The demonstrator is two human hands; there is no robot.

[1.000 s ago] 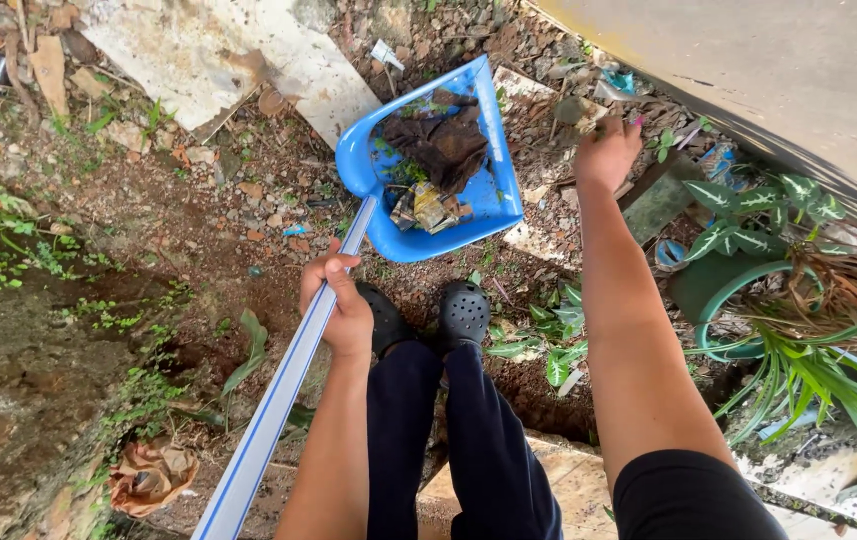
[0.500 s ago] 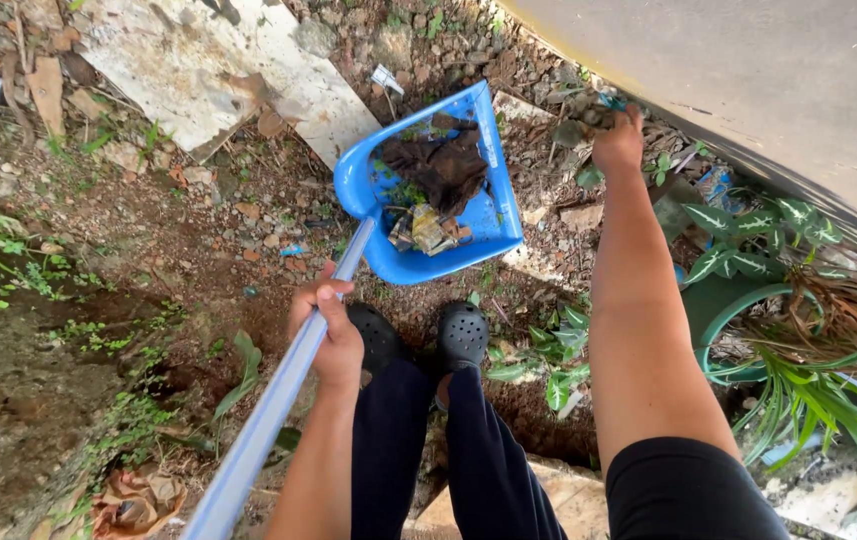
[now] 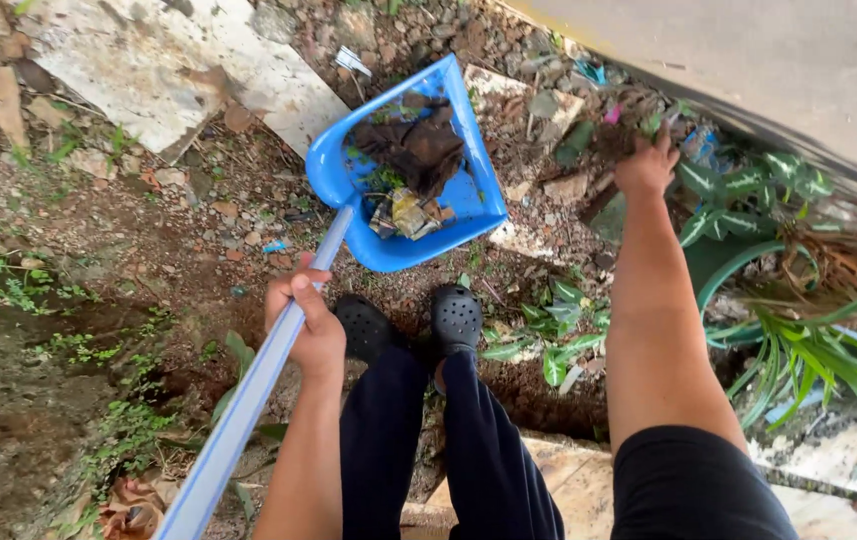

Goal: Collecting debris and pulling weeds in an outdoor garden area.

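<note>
My left hand point(image 3: 308, 322) is closed around the long pale pole point(image 3: 243, 410) of a blue dustpan point(image 3: 480, 203), which rests on the dirt ahead of my feet. In the pan lie a dark brown rag point(image 3: 415, 148) and some crumpled wrappers point(image 3: 403, 213). My right hand point(image 3: 645, 168) reaches forward and down into litter and dirt point(image 3: 588, 120) at the foot of a wall. Its fingers point into the debris, and I cannot tell whether they grip anything. My black clogs point(image 3: 456, 318) stand just behind the pan.
A grey wall point(image 3: 748, 60) runs along the upper right. Below it stand a green pot point(image 3: 716, 282) and leafy plants point(image 3: 808, 350). A broken white slab point(image 3: 168, 70) lies at the top left. Stones, weeds and scraps cover the soil; a concrete step point(image 3: 568, 490) is beneath me.
My right hand moved from the debris near the pan's far corner rightward and a little back, toward the plants. The dustpan and my left hand have shifted slightly left in view.
</note>
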